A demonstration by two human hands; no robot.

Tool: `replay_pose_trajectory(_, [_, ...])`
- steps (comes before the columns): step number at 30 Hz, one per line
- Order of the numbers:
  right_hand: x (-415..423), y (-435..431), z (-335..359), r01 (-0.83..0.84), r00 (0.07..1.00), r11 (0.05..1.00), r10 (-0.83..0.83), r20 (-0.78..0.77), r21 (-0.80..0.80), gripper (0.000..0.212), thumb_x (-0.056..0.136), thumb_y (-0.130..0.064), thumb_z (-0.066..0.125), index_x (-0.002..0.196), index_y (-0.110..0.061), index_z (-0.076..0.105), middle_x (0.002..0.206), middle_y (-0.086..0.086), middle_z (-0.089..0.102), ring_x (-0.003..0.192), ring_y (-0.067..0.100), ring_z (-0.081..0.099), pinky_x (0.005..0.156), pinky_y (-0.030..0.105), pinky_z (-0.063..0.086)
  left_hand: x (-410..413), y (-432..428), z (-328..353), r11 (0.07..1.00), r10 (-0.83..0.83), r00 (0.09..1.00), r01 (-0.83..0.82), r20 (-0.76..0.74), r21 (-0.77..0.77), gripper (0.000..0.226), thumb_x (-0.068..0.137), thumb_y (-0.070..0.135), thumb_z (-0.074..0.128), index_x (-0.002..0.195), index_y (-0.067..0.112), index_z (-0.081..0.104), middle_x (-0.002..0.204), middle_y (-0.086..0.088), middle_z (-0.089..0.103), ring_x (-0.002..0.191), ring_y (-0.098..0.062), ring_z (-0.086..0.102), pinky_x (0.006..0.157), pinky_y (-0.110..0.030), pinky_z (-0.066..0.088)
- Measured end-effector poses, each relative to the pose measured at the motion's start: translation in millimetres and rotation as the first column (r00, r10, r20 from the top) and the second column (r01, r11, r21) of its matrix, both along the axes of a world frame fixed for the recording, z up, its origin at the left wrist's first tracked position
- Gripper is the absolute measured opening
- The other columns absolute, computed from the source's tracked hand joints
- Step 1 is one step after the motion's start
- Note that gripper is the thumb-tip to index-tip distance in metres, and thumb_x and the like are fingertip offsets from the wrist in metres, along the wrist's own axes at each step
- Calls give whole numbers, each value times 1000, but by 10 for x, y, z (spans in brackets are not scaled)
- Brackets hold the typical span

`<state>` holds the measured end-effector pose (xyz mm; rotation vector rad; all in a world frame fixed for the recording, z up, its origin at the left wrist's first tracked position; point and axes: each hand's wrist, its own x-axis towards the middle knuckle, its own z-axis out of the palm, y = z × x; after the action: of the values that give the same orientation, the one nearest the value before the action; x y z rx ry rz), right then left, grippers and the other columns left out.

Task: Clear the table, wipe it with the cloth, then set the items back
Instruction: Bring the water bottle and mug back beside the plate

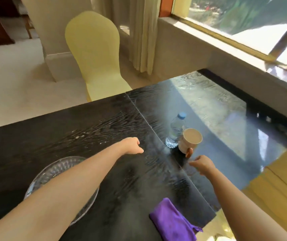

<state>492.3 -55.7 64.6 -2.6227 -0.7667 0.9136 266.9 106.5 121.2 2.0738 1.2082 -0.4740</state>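
On the dark wooden table [69, 136] stands a clear water bottle [175, 131] with a blue cap. A tan paper cup [190, 140] stands right beside it, open side up. My right hand [202, 165] hovers just in front of the cup, one fingertip stretched out to its lower side and not gripping it. My left hand [132, 146] hangs over the table's middle, left of the bottle, with curled fingers and nothing in it. A clear glass plate [57, 173] lies at the near left, partly under my left forearm. A folded purple cloth [172, 221] lies at the near edge.
A chair with a pale yellow cover [94, 49] stands at the table's far side. Another yellow-covered seat [278, 188] is at the right edge. A window sill [226, 54] and curtain [142, 32] run along the back right, and sunlight glares on the far right of the table.
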Motion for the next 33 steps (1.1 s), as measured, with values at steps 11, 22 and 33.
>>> replay_pose_trajectory(11, [523, 150, -386, -41, 990, 991, 58, -130, 128, 41, 77, -55, 64, 75, -14, 59, 59, -7, 50, 61, 14, 49, 58, 28, 39, 1436, 141, -440, 999, 11, 981, -18, 193, 37, 99, 78, 35, 72, 150, 14, 7, 149, -14, 36, 133, -31, 41, 102, -39, 39])
replay_pose_trajectory(22, [166, 257, -505, 424, 885, 791, -260, -386, 441, 18, 93, -18, 46, 87, -10, 61, 83, 7, 64, 62, 12, 54, 64, 28, 50, 1552, 217, -636, 990, 141, 809, -128, 570, -63, 72, 75, 19, 77, 134, 16, 34, 136, -6, 50, 124, -23, 49, 99, -35, 40])
replay_pose_trajectory(33, [-345, 388, -36, 62, 968, 820, 91, -236, 569, 18, 96, -16, 50, 87, -5, 61, 71, 2, 60, 52, -2, 54, 51, 8, 45, 311, 453, -175, 953, 256, 708, -297, 658, -52, 72, 75, 23, 78, 134, 18, 36, 135, -3, 54, 121, -19, 52, 97, -31, 41])
